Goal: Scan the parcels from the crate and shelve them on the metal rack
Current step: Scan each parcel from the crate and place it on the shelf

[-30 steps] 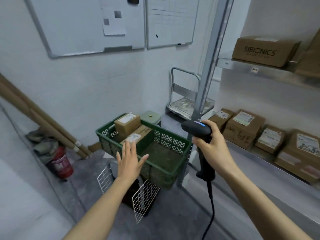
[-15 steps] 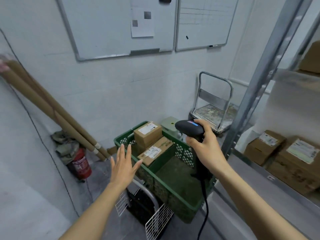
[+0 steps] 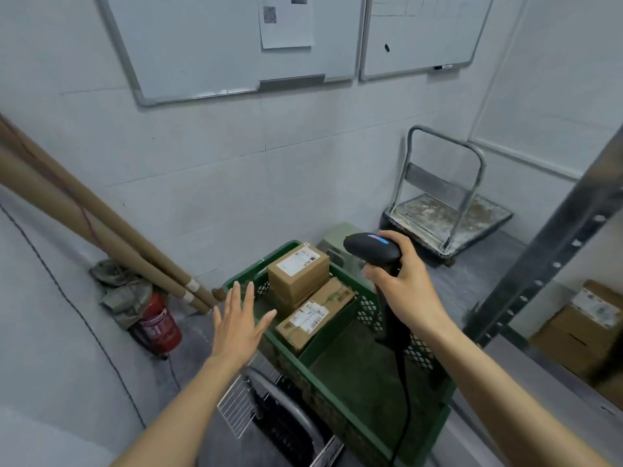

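Nearest the camera, the left hand [image 3: 241, 326] hovers flat with fingers spread and straight, holding nothing, just over the near-left rim of the green crate [image 3: 364, 372]. The right hand [image 3: 409, 288] grips the handle of a black barcode scanner [image 3: 372, 249], held above the crate's right wall with its cable hanging down.

Two cardboard parcels sit in the crate's far end, between the hands and just beyond the left fingertips. The upper parcel [image 3: 298, 274] stands on or against the lower parcel [image 3: 313, 315]. Each bears a white label with barcodes, the print too small to read.

To the left a red fire extinguisher [image 3: 158, 326] carries illegible white lettering. The metal rack [image 3: 546, 264] rises at right, holding a labelled box [image 3: 580, 328]. On the far whiteboard [image 3: 219, 62] hangs a sheet with a QR-like code [image 3: 285, 21].
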The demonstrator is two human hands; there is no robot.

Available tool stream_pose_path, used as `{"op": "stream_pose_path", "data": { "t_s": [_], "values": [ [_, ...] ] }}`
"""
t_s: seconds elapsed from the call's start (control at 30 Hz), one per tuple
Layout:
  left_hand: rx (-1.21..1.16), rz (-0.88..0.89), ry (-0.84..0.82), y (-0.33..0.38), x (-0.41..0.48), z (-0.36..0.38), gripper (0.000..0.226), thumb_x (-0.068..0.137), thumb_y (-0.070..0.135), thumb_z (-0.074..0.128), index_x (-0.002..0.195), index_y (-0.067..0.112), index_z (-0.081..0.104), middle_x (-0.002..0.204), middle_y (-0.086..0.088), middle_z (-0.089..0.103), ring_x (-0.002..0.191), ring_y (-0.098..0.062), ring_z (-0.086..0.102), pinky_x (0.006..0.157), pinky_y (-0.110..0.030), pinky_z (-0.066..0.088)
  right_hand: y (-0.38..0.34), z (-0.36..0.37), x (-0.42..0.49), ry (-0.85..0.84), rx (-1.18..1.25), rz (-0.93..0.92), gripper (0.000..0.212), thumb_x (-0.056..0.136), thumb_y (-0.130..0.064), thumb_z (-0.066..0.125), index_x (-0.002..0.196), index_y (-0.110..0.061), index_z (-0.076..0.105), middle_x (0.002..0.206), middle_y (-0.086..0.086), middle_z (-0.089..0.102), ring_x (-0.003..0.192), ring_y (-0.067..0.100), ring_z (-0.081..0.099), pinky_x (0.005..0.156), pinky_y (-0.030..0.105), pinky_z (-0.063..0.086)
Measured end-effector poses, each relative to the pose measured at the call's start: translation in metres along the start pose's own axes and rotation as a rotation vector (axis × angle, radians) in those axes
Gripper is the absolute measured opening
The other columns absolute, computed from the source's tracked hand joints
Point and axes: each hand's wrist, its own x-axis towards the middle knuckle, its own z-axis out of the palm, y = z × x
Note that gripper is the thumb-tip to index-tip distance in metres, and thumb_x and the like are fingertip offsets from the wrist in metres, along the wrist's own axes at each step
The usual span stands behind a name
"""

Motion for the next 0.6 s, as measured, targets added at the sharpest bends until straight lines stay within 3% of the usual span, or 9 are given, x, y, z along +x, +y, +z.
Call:
{"op": "stream_pose_path", "data": {
  "t_s": [0.17, 0.4, 0.6],
  "values": [
    [0.002, 0.053, -0.040, -0.017, 0.062, 0.008, 0.083, 0.088, 0.069, 0.022, 0.153, 0.021, 0.002, 0.160, -0.012, 0.001, 0.148, -0.025, 0.001, 0.116, -0.052, 0.004, 0.007, 0.028, 0.033, 0.057, -0.022, 0.035, 0.049, 0.087, -0.008, 0.064, 0.124, -0.035, 0.046, 0.102, -0.022, 0.058, 0.082, -0.012, 0.058, 0.064, 0.003, 0.041],
    [-0.011, 0.206, -0.139, -0.039, 0.148, 0.026, 0.084, 0.087, 0.069, 0.022, 0.153, 0.022, 0.001, 0.160, -0.010, 0.003, 0.148, -0.025, 0.002, 0.116, -0.053, 0.007, 0.018, 0.082, 0.072, 0.178, -0.050, 0.121, 0.047, 0.088, -0.004, 0.061, 0.121, -0.034, 0.046, 0.099, -0.016, 0.059, 0.066, -0.007, 0.058, 0.051, 0.007, 0.043],
    [-0.020, 0.292, -0.235, -0.053, 0.204, 0.043, 0.087, 0.082, 0.071, 0.016, 0.152, 0.021, 0.002, 0.160, -0.011, 0.006, 0.147, -0.026, 0.004, 0.116, -0.054, 0.010, 0.027, 0.115, 0.100, 0.261, -0.083, 0.198, 0.044, 0.090, -0.002, 0.059, 0.119, -0.032, 0.046, 0.101, -0.017, 0.055, 0.070, -0.011, 0.057, 0.052, 0.005, 0.044]
  ]
}}
